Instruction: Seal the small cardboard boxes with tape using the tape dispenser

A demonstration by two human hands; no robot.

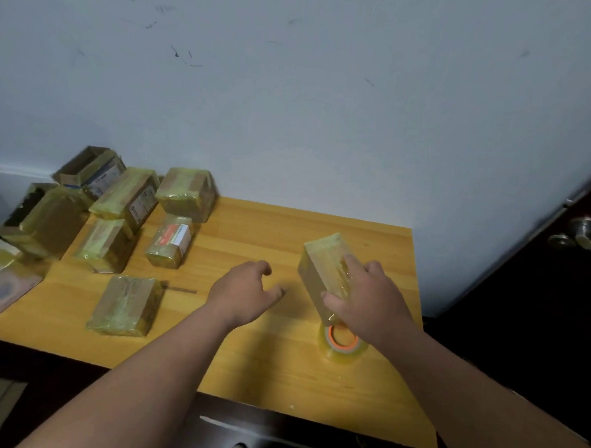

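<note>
Pale scuffed wall behind; a yellow wood-grain table [247, 367] pushed against it, a dark door with a metal lever handle [583, 233] at right. Right hand [368, 301] grips a small cardboard box [322, 269] from above, fingers curled over its top and thumb on the near side; the box is tilted, already wrapped in glossy tape, its lower end just above or touching the tape roll [341, 341]; cannot tell which. Left hand [247, 291] hovers just beside the box, fingers loosely curled, holding nothing. The roll lies flat near the table's right front, clear yellowish tape on an orange core; no separate dispenser frame is visible. Finished boxes [128, 226] cluster at the left back, several overlapping, one lying alone nearer the front [124, 306]. Risks, as judged: the taped surface looks slick, so a one-handed top grip could slip and drop the box onto the roll, knocking it toward the near edge. Any loose tape end could stick to the fingers or fold on itself. The left pile overhangs the table edge; a nudge while setting this box down could topple some. Materials: brown corrugated card, rectangular, sharp corners softened by wrinkled, shiny film; one box shows a white and orange label [175, 237].
</note>
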